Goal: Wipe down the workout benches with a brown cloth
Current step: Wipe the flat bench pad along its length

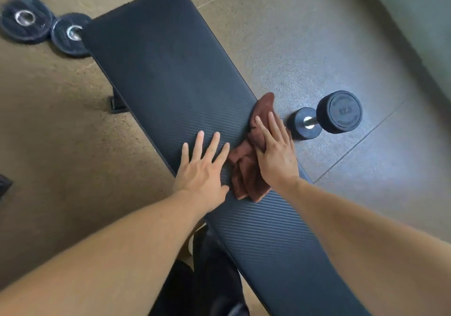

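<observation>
- Brown cloth [246, 169] lies bunched on the black bench tabletop [166, 71], at its 3 o'clock edge.
- Right hand [275, 154] presses it, fingers [262, 130] straight.
- Left hand [202, 169] rests flat at the cloth's 9 o'clock, fingers spread, holding nothing.
- Dumbbell [327, 115] on the floor at 3 o'clock.

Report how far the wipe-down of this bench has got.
Nothing shows as finished: the bench pad looks the same all over. In hand: the right hand presses the brown cloth flat at the pad's right edge, and the left hand rests on the pad beside it. Other benches are out of view.
</observation>
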`<action>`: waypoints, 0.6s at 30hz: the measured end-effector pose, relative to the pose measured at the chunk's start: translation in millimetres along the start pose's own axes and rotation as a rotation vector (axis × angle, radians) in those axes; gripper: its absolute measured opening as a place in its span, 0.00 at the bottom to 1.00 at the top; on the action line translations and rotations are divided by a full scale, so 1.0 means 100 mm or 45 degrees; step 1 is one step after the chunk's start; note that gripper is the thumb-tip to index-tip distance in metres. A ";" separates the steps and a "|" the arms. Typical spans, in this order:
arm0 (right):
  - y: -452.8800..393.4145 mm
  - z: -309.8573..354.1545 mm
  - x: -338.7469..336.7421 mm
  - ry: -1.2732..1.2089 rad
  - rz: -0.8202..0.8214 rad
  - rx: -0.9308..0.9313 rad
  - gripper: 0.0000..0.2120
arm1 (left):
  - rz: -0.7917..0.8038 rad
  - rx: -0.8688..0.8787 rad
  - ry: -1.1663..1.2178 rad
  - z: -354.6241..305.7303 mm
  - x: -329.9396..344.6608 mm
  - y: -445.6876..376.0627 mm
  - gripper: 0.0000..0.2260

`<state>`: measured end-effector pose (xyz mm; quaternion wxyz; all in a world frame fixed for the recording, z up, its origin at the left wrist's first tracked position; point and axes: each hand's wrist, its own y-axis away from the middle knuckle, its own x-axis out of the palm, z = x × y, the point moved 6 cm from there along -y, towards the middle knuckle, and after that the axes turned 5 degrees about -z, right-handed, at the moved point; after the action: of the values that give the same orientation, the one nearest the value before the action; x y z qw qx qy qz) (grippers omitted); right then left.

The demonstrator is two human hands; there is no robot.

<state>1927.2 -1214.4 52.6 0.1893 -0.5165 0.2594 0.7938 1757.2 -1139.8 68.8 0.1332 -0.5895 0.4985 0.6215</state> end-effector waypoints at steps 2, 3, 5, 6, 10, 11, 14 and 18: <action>0.40 -0.13 0.03 0.030 0.004 0.024 0.33 | -0.037 0.020 -0.021 -0.03 0.05 0.06 0.42; 0.60 -0.20 0.05 0.054 -0.001 0.036 0.32 | -0.047 0.026 -0.030 -0.04 0.06 0.07 0.42; 0.96 -0.28 0.09 0.105 -0.017 0.057 0.32 | -0.030 0.019 -0.039 -0.05 0.07 0.07 0.44; 1.10 -0.31 0.12 0.121 -0.008 0.084 0.32 | -0.009 0.004 -0.040 -0.05 0.06 0.05 0.44; 1.31 -0.35 0.20 0.145 0.026 0.195 0.35 | 0.098 -0.060 -0.081 -0.14 -0.01 -0.04 0.47; 1.30 -0.33 0.19 0.148 0.031 0.209 0.35 | 0.111 -0.080 -0.087 -0.16 -0.02 -0.05 0.48; 1.17 -0.24 0.19 0.098 0.021 0.267 0.34 | 0.115 -0.105 -0.108 -0.18 -0.01 -0.07 0.48; 0.65 -0.03 0.14 0.061 -0.054 0.265 0.31 | 0.047 -0.054 -0.155 -0.15 0.01 -0.06 0.45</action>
<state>1887.2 -1267.1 52.2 0.2524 -0.5181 0.3340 0.7459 1770.4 -1149.4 67.9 0.1393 -0.5441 0.4869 0.6690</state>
